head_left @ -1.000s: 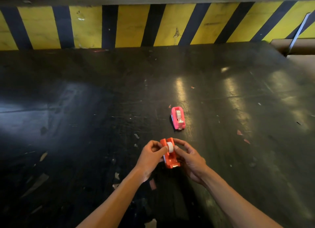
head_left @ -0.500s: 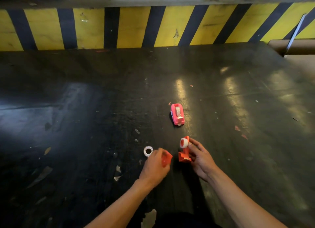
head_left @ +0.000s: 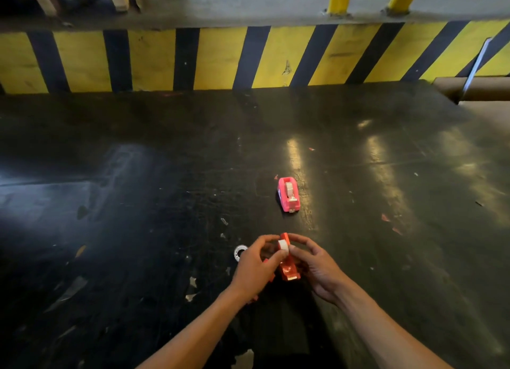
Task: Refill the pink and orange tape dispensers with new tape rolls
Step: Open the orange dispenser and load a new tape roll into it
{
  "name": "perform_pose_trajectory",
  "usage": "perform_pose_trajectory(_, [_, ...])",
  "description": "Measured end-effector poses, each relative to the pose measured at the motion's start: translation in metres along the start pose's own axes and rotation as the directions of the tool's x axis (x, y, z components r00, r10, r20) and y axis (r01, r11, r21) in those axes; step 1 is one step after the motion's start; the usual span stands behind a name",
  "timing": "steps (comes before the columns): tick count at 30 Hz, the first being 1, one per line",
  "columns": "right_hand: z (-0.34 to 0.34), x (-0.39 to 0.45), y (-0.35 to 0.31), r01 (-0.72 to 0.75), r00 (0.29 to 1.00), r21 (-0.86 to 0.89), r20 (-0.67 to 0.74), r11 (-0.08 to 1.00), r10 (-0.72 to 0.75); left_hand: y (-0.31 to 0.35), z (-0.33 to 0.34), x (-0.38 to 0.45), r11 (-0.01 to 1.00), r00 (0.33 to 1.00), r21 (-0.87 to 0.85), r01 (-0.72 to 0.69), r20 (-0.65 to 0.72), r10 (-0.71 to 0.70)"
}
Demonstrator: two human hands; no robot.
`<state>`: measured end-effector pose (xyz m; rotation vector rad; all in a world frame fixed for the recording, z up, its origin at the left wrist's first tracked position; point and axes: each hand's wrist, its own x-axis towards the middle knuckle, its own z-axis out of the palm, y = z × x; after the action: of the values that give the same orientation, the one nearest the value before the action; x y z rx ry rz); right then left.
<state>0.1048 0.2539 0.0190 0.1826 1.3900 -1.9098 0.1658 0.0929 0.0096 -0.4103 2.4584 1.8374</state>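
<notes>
Both hands have rejoined at the orange dispenser (head_left: 287, 269): the left hand (head_left: 255, 266) and right hand (head_left: 317, 266) pinch its white tape roll (head_left: 283, 244). The spent core (head_left: 239, 252) lies left; the pink dispenser (head_left: 288, 194) stands farther off, unmoved.

On the table (head_left: 138, 203), one tape dispenser (head_left: 288, 194) sits behind both hands, which hold another dispenser (head_left: 287, 269); an empty tape core (head_left: 239, 251) lies just left.

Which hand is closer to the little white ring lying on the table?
Left. The left hand sits right beside the white ring, nearly touching it. The right hand is farther off, on the other side of the orange dispenser that both hands hold.
</notes>
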Motion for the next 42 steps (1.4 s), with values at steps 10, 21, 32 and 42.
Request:
perform_pose_trajectory(10, [-0.008,0.013,0.006,-0.017,0.996,0.028,-0.083,0.999,0.019,-0.029,-0.046,-0.004,0.969,0.972,0.244,0.037,-0.233,0.022])
perform_pose_trajectory(21, [-0.013,0.017,0.011,-0.054,0.99,0.057,-0.13,0.997,0.061,-0.071,-0.077,-0.017,0.639,0.963,0.725,0.257,-0.138,-0.232])
perform_pose_trajectory(32, [-0.01,0.013,0.003,-0.045,0.991,0.047,-0.124,0.998,0.051,-0.033,-0.063,0.037,0.566,0.934,0.816,-0.115,0.282,-0.218])
perform_pose_trajectory(42, [-0.009,0.013,0.007,-0.051,0.99,0.041,-0.129,0.998,0.056,-0.036,-0.062,0.034,0.961,0.991,0.241,0.133,-0.026,-0.131])
